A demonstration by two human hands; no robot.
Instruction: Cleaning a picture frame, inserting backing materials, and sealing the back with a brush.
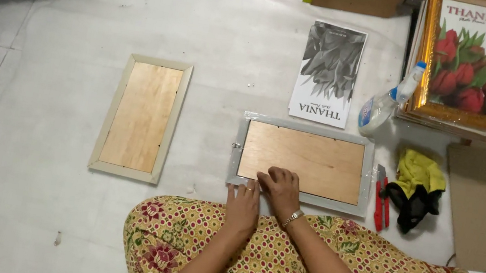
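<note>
Left hand [243, 205] and right hand [279, 185], fingers flat, gripping nothing, pressing the near edge of a silver-framed plywood-backed picture frame [303, 162], face down on the white floor [58, 59], red pliers [382, 198] beside

Bare floor [25, 139] lies open to my left past the wooden frame [141, 117]; pliers [382, 198], cloth [417, 185] and spray bottle [387, 101] crowd my right.
</note>
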